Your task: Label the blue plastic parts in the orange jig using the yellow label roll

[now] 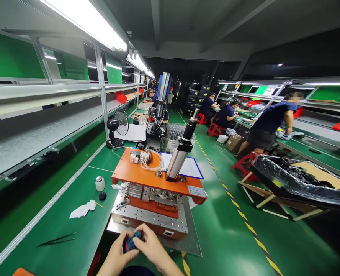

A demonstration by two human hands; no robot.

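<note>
The left hand (120,251) and right hand (151,247), fingers curled inward, jointly grip one dark blue part (133,239) between them, its long axis apparently slanting near-left to far-right. Leftward, one pair of tweezers (56,240) lies on the desk (80,255). Just beyond the hands stands one orange press (164,184); left of it are one cloth (82,210), one black cap (102,196), one bottle (100,184).

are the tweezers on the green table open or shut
Open: the tweezers lie on the green table with their two arms meeting toward the left and standing apart at the right end.
</note>
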